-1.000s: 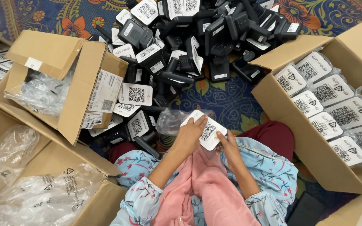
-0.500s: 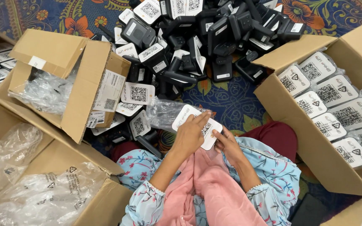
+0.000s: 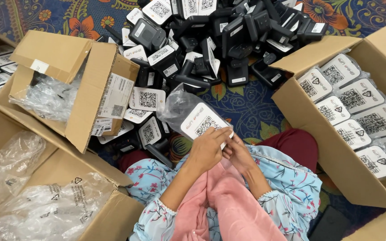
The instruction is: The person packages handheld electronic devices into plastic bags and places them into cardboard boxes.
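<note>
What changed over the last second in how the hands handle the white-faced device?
Both hands, left hand and right hand, kept hold of the white-faced device. A clear plastic bag now covers its far end, pulled further over it than before. The black device pile and the cardboard boxes stayed put.

Hands: two, left hand (image 3: 208,149) and right hand (image 3: 237,154), jointly holding one white device in a clear bag (image 3: 199,120). Right cardboard box (image 3: 318,129): eight bagged white devices visible. Cardboard boxes in view: four. Far pile of black devices (image 3: 228,40): too tangled to count.
</note>
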